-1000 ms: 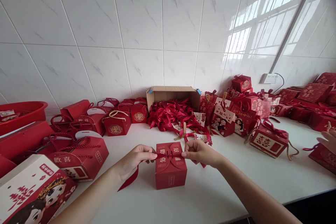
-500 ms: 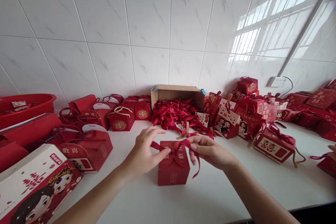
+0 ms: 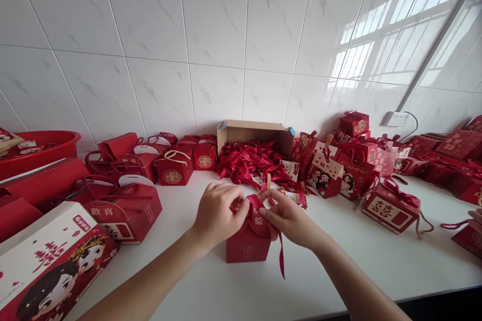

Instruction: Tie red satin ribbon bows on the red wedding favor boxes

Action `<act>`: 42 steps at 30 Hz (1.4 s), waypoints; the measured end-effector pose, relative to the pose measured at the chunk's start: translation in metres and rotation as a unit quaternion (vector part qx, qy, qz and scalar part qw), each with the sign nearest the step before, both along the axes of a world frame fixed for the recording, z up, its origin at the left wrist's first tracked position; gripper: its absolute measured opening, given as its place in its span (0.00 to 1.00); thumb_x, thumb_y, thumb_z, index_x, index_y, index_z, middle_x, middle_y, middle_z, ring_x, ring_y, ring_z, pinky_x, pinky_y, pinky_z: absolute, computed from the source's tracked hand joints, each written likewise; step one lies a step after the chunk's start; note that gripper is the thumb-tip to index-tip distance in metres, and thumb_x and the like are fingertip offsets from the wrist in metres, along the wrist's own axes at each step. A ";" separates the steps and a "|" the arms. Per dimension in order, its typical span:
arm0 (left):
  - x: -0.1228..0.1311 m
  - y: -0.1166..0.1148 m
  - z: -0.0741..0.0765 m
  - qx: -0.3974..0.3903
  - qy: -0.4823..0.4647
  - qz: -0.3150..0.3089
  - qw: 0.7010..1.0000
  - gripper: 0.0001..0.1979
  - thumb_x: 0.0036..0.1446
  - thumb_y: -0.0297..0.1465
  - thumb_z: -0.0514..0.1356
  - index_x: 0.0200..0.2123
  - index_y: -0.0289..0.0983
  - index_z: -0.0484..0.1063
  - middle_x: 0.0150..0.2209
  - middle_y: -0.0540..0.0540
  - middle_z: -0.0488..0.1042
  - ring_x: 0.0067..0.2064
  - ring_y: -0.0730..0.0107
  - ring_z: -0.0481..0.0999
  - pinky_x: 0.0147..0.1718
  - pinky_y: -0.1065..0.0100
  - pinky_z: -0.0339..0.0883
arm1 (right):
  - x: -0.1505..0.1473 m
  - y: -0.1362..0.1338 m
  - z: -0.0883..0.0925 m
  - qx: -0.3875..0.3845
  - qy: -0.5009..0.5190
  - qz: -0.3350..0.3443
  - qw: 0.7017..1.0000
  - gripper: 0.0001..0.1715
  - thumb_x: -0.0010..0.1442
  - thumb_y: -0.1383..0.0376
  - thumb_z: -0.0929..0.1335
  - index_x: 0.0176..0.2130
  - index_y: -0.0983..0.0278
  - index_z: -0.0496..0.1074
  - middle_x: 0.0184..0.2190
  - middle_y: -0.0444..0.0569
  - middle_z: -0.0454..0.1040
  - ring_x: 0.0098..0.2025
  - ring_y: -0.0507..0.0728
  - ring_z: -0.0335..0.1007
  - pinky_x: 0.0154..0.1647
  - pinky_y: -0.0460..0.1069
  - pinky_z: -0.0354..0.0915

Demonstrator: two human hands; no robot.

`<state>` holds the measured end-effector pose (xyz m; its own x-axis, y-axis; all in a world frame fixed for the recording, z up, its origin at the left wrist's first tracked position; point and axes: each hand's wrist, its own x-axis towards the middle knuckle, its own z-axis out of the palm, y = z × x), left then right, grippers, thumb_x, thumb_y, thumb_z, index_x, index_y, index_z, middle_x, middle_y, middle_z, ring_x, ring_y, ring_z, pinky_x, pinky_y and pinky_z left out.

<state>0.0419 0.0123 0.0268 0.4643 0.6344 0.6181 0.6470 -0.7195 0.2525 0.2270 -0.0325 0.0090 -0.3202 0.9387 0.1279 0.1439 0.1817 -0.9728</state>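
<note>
On the white surface [image 3: 339, 261], near its front edge, stands a small red gift box [image 3: 247, 246]. Both forearms reach in from below and meet over its lid. The left hand [image 3: 218, 210] and right hand [image 3: 288, 215] each pinch a red ribbon [image 3: 258, 205] there (one loose end hangs down the box's right side). Behind, an open cardboard box [image 3: 256, 133] lies on its side, red ribbons [image 3: 248, 160] spilling out of it.
</note>
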 end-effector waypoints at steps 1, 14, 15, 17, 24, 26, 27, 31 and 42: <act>0.000 0.000 0.000 -0.001 0.000 0.001 1.000 0.12 0.56 0.32 0.52 0.21 0.39 0.58 0.20 0.50 0.68 0.25 0.67 0.67 0.35 0.63 0.56 | -0.002 0.001 -0.002 0.006 -0.030 -0.014 0.999 0.18 0.62 0.51 0.64 0.43 0.61 0.61 0.14 0.35 0.63 0.16 0.49 0.59 0.18 0.43 0.55; -0.039 0.016 -0.021 -0.313 -0.164 -0.055 0.934 0.12 0.54 0.40 0.58 0.32 0.39 0.62 0.35 0.49 0.66 0.40 0.64 0.68 0.43 0.64 0.61 | -0.014 0.008 -0.017 0.197 -0.080 -0.076 0.974 0.11 0.63 0.62 0.63 0.36 0.62 0.73 0.40 0.52 0.74 0.44 0.58 0.69 0.47 0.52 0.64; -0.039 0.019 -0.026 -0.343 -0.157 -0.057 0.924 0.13 0.54 0.42 0.59 0.32 0.39 0.62 0.35 0.49 0.66 0.39 0.64 0.68 0.42 0.64 0.61 | -0.013 0.008 -0.017 0.187 -0.073 -0.061 0.978 0.11 0.63 0.62 0.63 0.36 0.62 0.73 0.39 0.51 0.75 0.43 0.58 0.70 0.47 0.53 0.65; -0.039 0.024 -0.035 -0.407 -0.150 -0.078 0.898 0.15 0.53 0.44 0.60 0.32 0.39 0.62 0.34 0.50 0.67 0.37 0.65 0.68 0.39 0.65 0.61 | -0.011 0.009 -0.016 0.158 -0.066 -0.035 0.985 0.11 0.63 0.63 0.63 0.37 0.62 0.74 0.36 0.50 0.76 0.41 0.57 0.71 0.46 0.53 0.65; -0.038 0.024 -0.040 -0.602 -0.209 -0.139 0.758 0.15 0.53 0.42 0.60 0.29 0.35 0.69 0.28 0.50 0.68 0.30 0.70 0.64 0.30 0.70 0.54 | -0.005 0.011 -0.010 0.070 -0.012 0.067 0.995 0.13 0.64 0.60 0.63 0.34 0.64 0.73 0.35 0.50 0.75 0.40 0.56 0.70 0.43 0.50 0.65; -0.040 0.025 -0.041 -0.627 -0.240 -0.142 0.727 0.12 0.51 0.38 0.61 0.25 0.35 0.66 0.24 0.52 0.64 0.27 0.72 0.60 0.26 0.70 0.50 | -0.006 0.008 -0.009 0.045 -0.019 0.056 0.997 0.14 0.64 0.59 0.63 0.33 0.65 0.71 0.33 0.50 0.74 0.37 0.55 0.69 0.39 0.48 0.64; -0.040 0.026 -0.041 -0.632 -0.252 -0.141 0.719 0.12 0.49 0.36 0.61 0.22 0.35 0.65 0.22 0.52 0.62 0.26 0.73 0.59 0.25 0.70 0.48 | -0.007 0.007 -0.008 0.031 -0.023 0.045 0.998 0.14 0.64 0.58 0.63 0.33 0.65 0.70 0.32 0.49 0.73 0.35 0.54 0.67 0.36 0.48 0.63; -0.041 0.027 -0.040 -0.614 -0.267 -0.133 0.730 0.12 0.46 0.33 0.61 0.19 0.35 0.62 0.19 0.53 0.61 0.24 0.73 0.58 0.26 0.70 0.48 | -0.016 0.001 -0.010 0.005 -0.027 -0.006 1.000 0.15 0.64 0.58 0.61 0.32 0.65 0.67 0.28 0.45 0.68 0.28 0.51 0.60 0.27 0.45 0.56; -0.036 -0.004 0.026 -0.501 -0.205 -0.233 0.808 0.13 0.55 0.35 0.60 0.22 0.35 0.70 0.23 0.50 0.69 0.28 0.72 0.66 0.31 0.70 0.59 | -0.044 0.002 -0.009 0.069 -0.172 -0.208 0.960 0.11 0.58 0.63 0.63 0.27 0.63 0.70 0.21 0.45 0.69 0.23 0.52 0.59 0.24 0.46 0.51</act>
